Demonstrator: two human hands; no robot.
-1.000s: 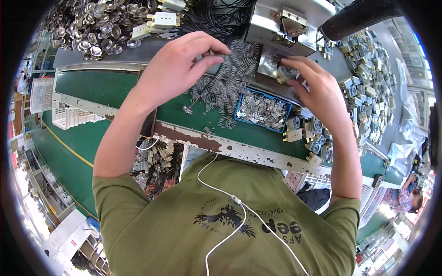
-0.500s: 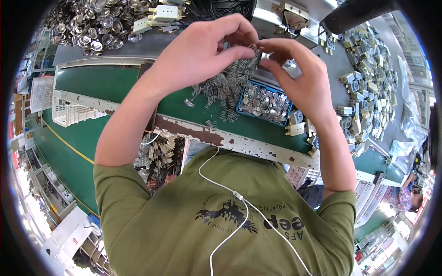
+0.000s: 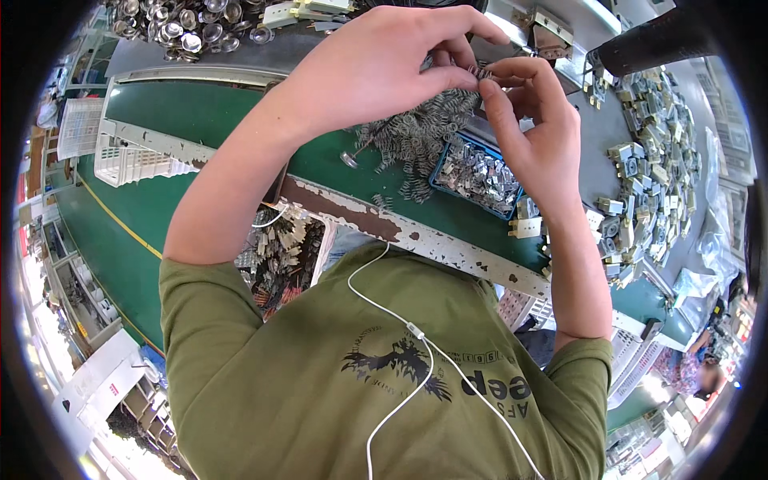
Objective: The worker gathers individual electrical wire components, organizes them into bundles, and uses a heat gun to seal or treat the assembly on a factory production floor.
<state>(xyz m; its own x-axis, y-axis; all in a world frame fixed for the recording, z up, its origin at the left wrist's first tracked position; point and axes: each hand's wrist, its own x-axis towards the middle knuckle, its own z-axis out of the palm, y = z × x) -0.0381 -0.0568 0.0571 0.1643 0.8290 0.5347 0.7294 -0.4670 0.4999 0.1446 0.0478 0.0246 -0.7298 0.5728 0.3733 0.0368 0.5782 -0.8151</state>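
Note:
My left hand [image 3: 384,68] reaches over the bench with its thumb and fingers pinched on a small coil spring [image 3: 482,72]. The fingertips of my right hand [image 3: 538,132] meet it there, thumb and forefinger closed on the same small spring; fingers partly hide it. Right below both hands lies a heap of loose metal springs [image 3: 420,136]. Beside the heap, under my right wrist, a blue tray [image 3: 448,190] holds many small shiny metal pieces [image 3: 484,178]. A small metal part with a round head and thin stem [image 3: 349,160] lies left of the springs.
Round metal cups [image 3: 192,32] are piled at the far left. Many pale block-shaped fittings [image 3: 652,172] cover the right side. A metal fixture [image 3: 552,36] and a black tube [image 3: 640,44] stand at the far right. The bench's chipped edge [image 3: 416,236] runs before me.
My view has shifted, so the bench appears higher and farther right. My left fingers have stretched out over the spring, and both hands' fingertips have come together.

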